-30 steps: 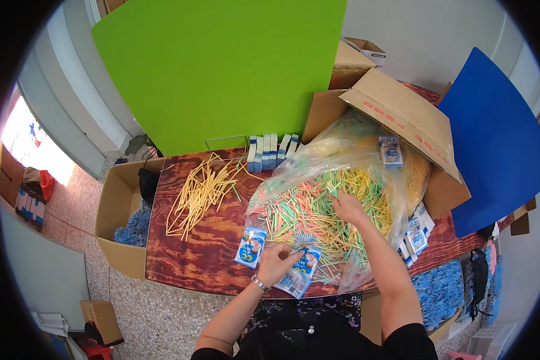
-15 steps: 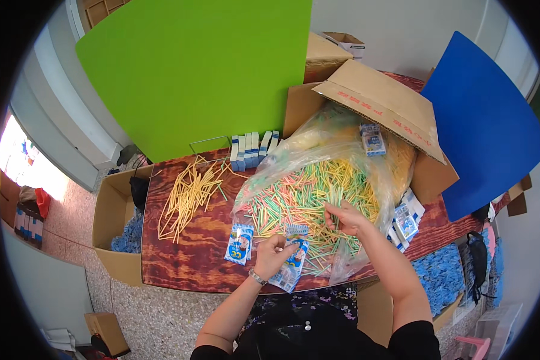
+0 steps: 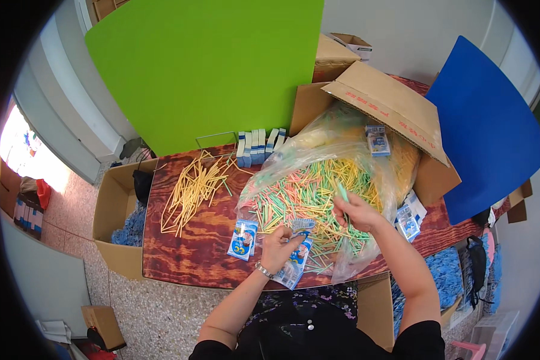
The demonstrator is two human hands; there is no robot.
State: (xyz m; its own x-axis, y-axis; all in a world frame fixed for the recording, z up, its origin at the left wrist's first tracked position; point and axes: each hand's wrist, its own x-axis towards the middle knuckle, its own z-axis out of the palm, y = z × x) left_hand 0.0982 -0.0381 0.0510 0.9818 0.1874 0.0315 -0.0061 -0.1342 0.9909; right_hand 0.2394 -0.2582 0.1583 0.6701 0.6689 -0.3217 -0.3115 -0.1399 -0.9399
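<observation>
My left hand (image 3: 277, 247) holds a blue and white packet (image 3: 296, 259) near the front edge of the wooden table (image 3: 186, 252). My right hand (image 3: 355, 211) pinches a green stick (image 3: 342, 193) lifted from a clear plastic bag (image 3: 318, 192) full of green, yellow and orange sticks. A second blue packet (image 3: 243, 239) lies flat on the table just left of my left hand.
A loose pile of yellow sticks (image 3: 192, 186) lies at the table's left. A row of blue and white packets (image 3: 259, 145) stands at the back. An open cardboard box (image 3: 390, 114) is on the right, another box (image 3: 115, 210) on the floor at left. Green and blue boards stand behind.
My right hand has drawn back from the bag's sticks and lifted a green stick. My left hand keeps the packet and has shifted slightly right.
</observation>
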